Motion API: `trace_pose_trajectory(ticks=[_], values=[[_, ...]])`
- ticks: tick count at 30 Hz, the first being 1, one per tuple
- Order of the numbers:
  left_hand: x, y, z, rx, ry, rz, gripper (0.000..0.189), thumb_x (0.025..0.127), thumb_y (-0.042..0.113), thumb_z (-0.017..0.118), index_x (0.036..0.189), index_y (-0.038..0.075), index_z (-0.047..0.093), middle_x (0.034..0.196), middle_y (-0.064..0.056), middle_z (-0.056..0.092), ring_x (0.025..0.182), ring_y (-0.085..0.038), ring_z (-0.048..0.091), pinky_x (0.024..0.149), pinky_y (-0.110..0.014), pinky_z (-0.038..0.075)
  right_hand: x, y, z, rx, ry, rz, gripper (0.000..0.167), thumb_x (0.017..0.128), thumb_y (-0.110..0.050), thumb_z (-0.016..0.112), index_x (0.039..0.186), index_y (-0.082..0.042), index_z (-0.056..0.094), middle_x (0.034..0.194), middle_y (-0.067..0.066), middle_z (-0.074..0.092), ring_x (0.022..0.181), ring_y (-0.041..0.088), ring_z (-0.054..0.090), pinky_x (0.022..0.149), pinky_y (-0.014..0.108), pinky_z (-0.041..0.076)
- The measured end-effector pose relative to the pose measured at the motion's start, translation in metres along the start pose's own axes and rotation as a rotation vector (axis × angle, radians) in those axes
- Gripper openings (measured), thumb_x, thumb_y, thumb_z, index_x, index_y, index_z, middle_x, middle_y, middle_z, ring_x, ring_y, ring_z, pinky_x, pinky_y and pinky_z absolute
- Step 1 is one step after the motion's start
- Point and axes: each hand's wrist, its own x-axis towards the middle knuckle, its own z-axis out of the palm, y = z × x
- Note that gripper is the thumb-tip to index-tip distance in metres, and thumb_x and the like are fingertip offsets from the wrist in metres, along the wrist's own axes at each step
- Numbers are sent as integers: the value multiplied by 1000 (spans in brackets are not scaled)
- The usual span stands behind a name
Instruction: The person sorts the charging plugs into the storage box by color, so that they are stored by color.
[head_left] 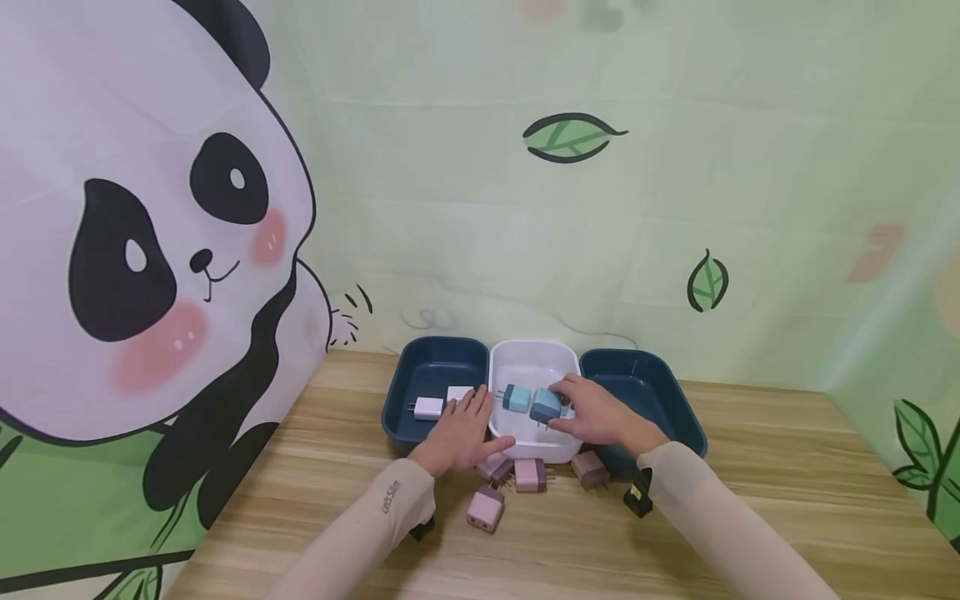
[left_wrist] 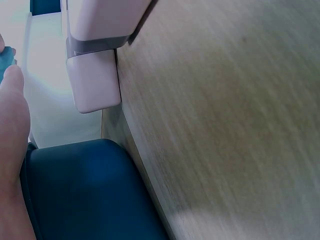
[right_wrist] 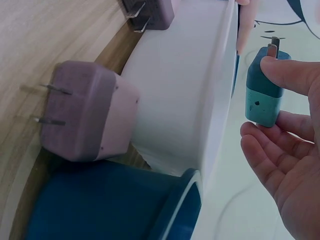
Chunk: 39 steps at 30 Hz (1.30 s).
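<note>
My right hand (head_left: pixel 600 410) pinches a two-tone teal charger (head_left: pixel 546 405) over the white bin (head_left: pixel 534 452). In the right wrist view the thumb presses the dark end of the teal charger (right_wrist: pixel 265 87), beside its metal prongs, and fingertips support the light end. Another teal charger (head_left: pixel 516 397) lies inside the white bin. My left hand (head_left: pixel 461 433) lies with straight, spread fingers across the near right corner of the left dark blue bin (head_left: pixel 397 429), thumb pointing toward the white bin. Its fingertips are close to one white charger (head_left: pixel 459 392); a second white charger (head_left: pixel 428 408) lies left of them.
Several pink chargers lie on the wooden table (head_left: pixel 757 500) before the bins, including a pink charger (head_left: pixel 486 508) nearest me and another pink charger (head_left: pixel 590 469) by the right dark blue bin (head_left: pixel 686 417). A printed backdrop (head_left: pixel 450 167) stands behind.
</note>
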Motion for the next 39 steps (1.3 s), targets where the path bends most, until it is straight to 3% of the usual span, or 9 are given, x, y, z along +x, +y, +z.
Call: trace_pose_trajectory(ticks=[21,39], values=[[1,-1,-1,13,-10,-4,92,89,68,36,152,5,13,157,-13,8,143,-30,10,112,-49,10,12,11,11,74,-32,95,52,83,-27,73,125,0,57,100,5,56,88,19,54,80,36,50],[-1,1,-2,14,-2,3,91,90,67,37,151,3,15,157,-14,11,142,-31,12,112,-50,13,20,19,26,68,-93,140,51,83,-30,72,124,-4,58,104,5,56,90,18,53,82,36,50]])
